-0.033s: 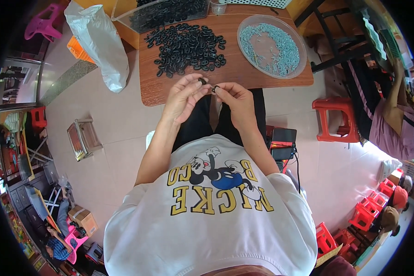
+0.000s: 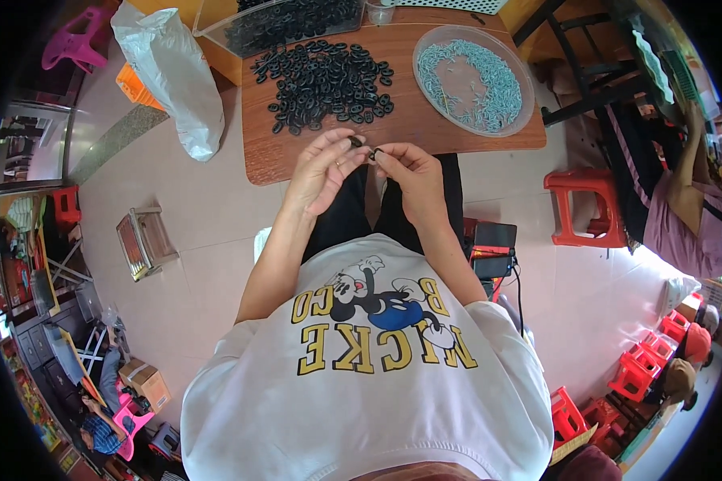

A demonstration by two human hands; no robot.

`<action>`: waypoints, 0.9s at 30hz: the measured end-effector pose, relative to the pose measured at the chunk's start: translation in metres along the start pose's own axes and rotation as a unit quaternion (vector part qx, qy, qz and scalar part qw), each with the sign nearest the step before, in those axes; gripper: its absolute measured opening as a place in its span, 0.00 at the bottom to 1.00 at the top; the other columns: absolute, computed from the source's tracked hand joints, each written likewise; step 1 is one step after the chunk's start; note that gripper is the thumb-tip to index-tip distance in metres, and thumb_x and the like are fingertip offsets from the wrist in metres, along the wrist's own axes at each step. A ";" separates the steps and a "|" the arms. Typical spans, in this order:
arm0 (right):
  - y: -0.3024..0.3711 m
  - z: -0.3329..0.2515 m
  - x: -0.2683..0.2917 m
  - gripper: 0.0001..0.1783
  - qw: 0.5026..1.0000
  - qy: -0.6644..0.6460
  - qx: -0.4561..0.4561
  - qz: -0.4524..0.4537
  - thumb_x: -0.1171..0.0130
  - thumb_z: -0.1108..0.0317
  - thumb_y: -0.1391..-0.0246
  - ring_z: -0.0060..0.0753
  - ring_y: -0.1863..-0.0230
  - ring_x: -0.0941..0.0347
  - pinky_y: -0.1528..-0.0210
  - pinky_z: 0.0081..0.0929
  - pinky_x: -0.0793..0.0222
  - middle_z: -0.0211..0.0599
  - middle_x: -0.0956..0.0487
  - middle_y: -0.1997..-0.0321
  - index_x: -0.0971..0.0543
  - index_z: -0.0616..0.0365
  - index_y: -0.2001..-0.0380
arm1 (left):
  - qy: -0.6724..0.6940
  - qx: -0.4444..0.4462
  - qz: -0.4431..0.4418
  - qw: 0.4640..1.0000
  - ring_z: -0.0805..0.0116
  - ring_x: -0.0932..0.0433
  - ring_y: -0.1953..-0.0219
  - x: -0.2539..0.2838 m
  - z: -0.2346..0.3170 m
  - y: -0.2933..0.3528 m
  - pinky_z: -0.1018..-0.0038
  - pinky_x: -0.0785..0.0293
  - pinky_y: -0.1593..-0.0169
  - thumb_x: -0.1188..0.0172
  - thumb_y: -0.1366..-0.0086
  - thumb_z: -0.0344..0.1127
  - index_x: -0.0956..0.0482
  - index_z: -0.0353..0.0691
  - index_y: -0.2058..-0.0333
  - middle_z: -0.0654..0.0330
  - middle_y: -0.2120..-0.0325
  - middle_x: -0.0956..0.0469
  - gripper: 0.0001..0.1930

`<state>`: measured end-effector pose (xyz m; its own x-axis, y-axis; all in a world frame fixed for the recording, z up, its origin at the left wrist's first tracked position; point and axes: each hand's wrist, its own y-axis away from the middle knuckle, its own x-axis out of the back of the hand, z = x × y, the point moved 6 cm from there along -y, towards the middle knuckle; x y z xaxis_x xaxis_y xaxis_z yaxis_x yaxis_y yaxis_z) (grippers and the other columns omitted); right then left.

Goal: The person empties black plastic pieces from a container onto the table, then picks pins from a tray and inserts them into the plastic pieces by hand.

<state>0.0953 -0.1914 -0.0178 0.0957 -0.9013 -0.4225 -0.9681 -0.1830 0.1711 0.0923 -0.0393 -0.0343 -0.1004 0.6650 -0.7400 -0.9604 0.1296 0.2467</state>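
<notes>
Just off the near edge of the wooden table, my two hands are close together. Between thumb and fingertips, my left hand pinches a small black oval piece. My right hand is closed in a pinch on another small dark piece, right beside the left fingertips; its exact kind is too small to tell. A loose pile of black oval pieces lies on the table beyond my left hand. To the right, a round clear tray holds many small pale-blue screw-like pins.
A clear bin of more black pieces stands at the table's back, next to a small clear cup. A white sack leans at left. On the right are a red stool and another person's arm.
</notes>
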 end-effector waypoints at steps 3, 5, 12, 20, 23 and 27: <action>0.001 -0.004 -0.001 0.07 1.000 -0.003 0.004 0.011 0.39 0.77 0.51 0.22 0.73 0.24 0.67 0.15 0.29 0.36 0.20 0.70 0.21 0.66 0.66 | 0.053 0.002 -0.016 0.998 0.59 0.23 0.54 -0.003 -0.005 -0.001 0.69 0.25 0.50 0.45 0.38 0.25 0.26 0.34 0.60 0.51 0.60 0.23 0.07; 0.001 -0.006 -0.002 0.07 1.000 0.008 0.008 0.012 0.39 0.77 0.50 0.24 0.72 0.23 0.67 0.17 0.28 0.39 0.19 0.69 0.21 0.68 0.66 | 0.034 -0.012 -0.004 0.999 0.57 0.24 0.51 -0.007 -0.005 0.000 0.67 0.25 0.49 0.45 0.38 0.24 0.24 0.35 0.62 0.50 0.58 0.23 0.06; -0.001 -0.002 -0.003 0.06 0.999 0.034 0.001 0.013 0.40 0.79 0.51 0.27 0.73 0.22 0.67 0.18 0.26 0.41 0.19 0.70 0.22 0.67 0.68 | 0.071 -0.018 0.039 0.997 0.57 0.24 0.51 -0.009 -0.012 0.005 0.65 0.25 0.49 0.45 0.39 0.23 0.23 0.35 0.63 0.48 0.58 0.23 0.06; 0.000 0.001 -0.002 0.05 0.999 0.034 -0.009 0.026 0.38 0.79 0.53 0.23 0.74 0.22 0.69 0.14 0.29 0.37 0.20 0.73 0.21 0.67 0.70 | 0.046 -0.036 0.046 0.997 0.60 0.22 0.55 -0.012 -0.015 0.009 0.68 0.23 0.53 0.45 0.39 0.22 0.23 0.33 0.63 0.47 0.59 0.22 0.06; 0.002 0.000 -0.003 0.05 0.999 0.026 -0.007 0.020 0.39 0.79 0.51 0.27 0.73 0.22 0.68 0.18 0.27 0.40 0.20 0.71 0.22 0.67 0.69 | 0.012 -0.048 0.022 0.999 0.63 0.21 0.59 -0.010 -0.017 0.009 0.69 0.22 0.54 0.45 0.40 0.21 0.23 0.32 0.63 0.48 0.60 0.22 0.07; 0.004 0.004 -0.004 0.08 1.000 0.008 -0.004 0.027 0.40 0.79 0.51 0.26 0.73 0.22 0.68 0.17 0.28 0.40 0.20 0.71 0.22 0.68 0.66 | -0.018 -0.067 0.038 0.997 0.66 0.21 0.62 -0.010 -0.018 0.013 0.72 0.22 0.56 0.44 0.40 0.20 0.23 0.30 0.62 0.49 0.61 0.21 0.08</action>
<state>0.0902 -0.1867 -0.0189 0.0474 -0.9156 -0.3992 -0.9703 -0.1372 0.1994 0.0760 -0.0569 -0.0350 -0.1680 0.6951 -0.6990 -0.9765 -0.0204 0.2144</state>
